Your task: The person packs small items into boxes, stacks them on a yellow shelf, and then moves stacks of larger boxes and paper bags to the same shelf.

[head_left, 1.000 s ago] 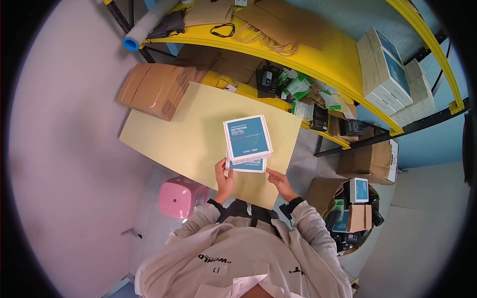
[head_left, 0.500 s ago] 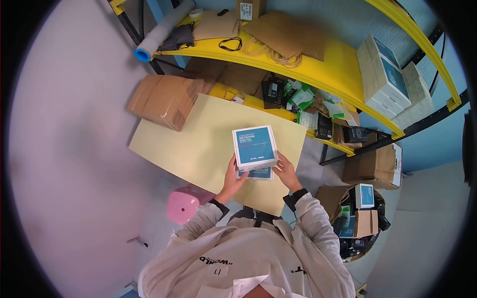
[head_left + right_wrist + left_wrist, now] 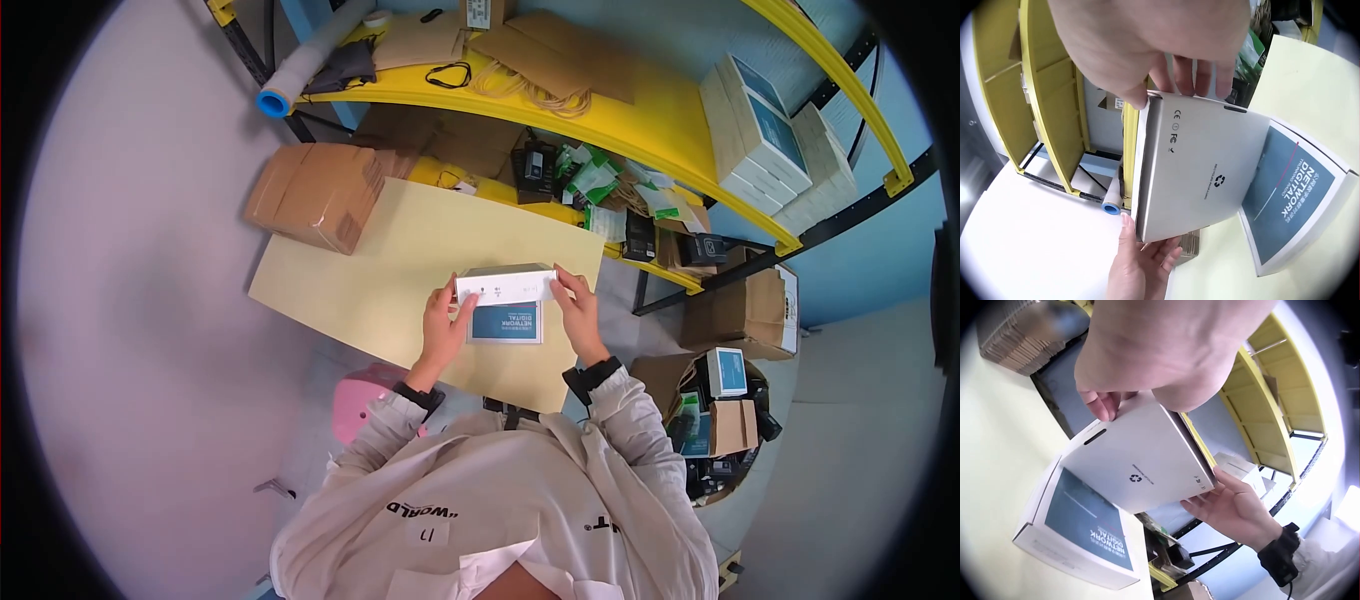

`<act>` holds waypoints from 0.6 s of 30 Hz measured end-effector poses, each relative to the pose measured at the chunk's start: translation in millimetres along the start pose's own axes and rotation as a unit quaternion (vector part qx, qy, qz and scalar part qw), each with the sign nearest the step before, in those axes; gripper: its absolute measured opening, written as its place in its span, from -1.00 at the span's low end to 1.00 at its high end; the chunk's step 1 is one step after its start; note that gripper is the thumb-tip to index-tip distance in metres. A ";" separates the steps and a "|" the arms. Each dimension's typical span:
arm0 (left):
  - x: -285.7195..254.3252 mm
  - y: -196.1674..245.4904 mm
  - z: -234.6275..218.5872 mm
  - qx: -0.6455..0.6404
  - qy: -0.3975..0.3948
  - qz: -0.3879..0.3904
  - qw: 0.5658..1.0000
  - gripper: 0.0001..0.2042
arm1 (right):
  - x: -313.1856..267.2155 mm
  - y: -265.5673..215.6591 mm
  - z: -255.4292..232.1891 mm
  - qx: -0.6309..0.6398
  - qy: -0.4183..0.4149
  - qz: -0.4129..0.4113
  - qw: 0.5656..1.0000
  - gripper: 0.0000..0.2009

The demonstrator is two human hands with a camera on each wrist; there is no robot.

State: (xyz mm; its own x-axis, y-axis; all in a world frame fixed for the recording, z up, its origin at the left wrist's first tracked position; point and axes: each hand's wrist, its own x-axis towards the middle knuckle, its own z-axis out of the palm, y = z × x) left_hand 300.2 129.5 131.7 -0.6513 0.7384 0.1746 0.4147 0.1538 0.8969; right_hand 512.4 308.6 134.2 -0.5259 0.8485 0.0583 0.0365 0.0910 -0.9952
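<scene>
Both hands grip a white box (image 3: 505, 287) by its two ends, tilted up on edge above the table. The left hand (image 3: 442, 322) has its thumb on the near face, and the right hand (image 3: 579, 310) holds the other end likewise. In the left wrist view the box's white underside (image 3: 1138, 456) shows a recycling mark; the right wrist view shows the same underside (image 3: 1204, 169) with small printed marks. A second box (image 3: 506, 323), blue-topped with NETWORK DIGITAL lettering, lies flat on the table just below the held one, its far part hidden behind it.
The table (image 3: 330, 285) has a brown carton (image 3: 312, 195) at its far left corner. Yellow shelves (image 3: 660, 125) with cardboard and white boxes stand behind. A pink stool (image 3: 352, 405) is at the near left, a full carton (image 3: 735, 425) of packages at the right.
The held box has gone from lying face up over the lower box to standing tilted, its blue top turned away. Both hands have moved up with it, and more of the lower box shows.
</scene>
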 end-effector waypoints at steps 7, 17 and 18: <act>16.8 30.5 -16.0 0.120 -0.012 -0.013 0.993 -0.50 | 2.1 -1.6 13.2 -0.013 0.046 0.061 0.997 -0.59; 15.3 18.9 -10.5 0.139 -0.034 -0.037 0.989 -0.48 | 7.0 19.4 10.7 -0.083 0.061 0.021 0.994 -0.63; 16.0 18.9 -10.4 0.135 -0.032 -0.035 0.990 -0.48 | 7.3 17.7 10.6 -0.083 0.062 0.021 0.994 -0.63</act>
State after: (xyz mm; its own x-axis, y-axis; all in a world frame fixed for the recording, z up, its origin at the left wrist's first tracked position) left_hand 291.0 137.4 155.7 -0.6459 0.7590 0.0824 0.5310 0.3690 0.7628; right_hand 500.2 310.8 116.2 -0.4131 0.9100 0.0355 0.2017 0.1295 -0.9709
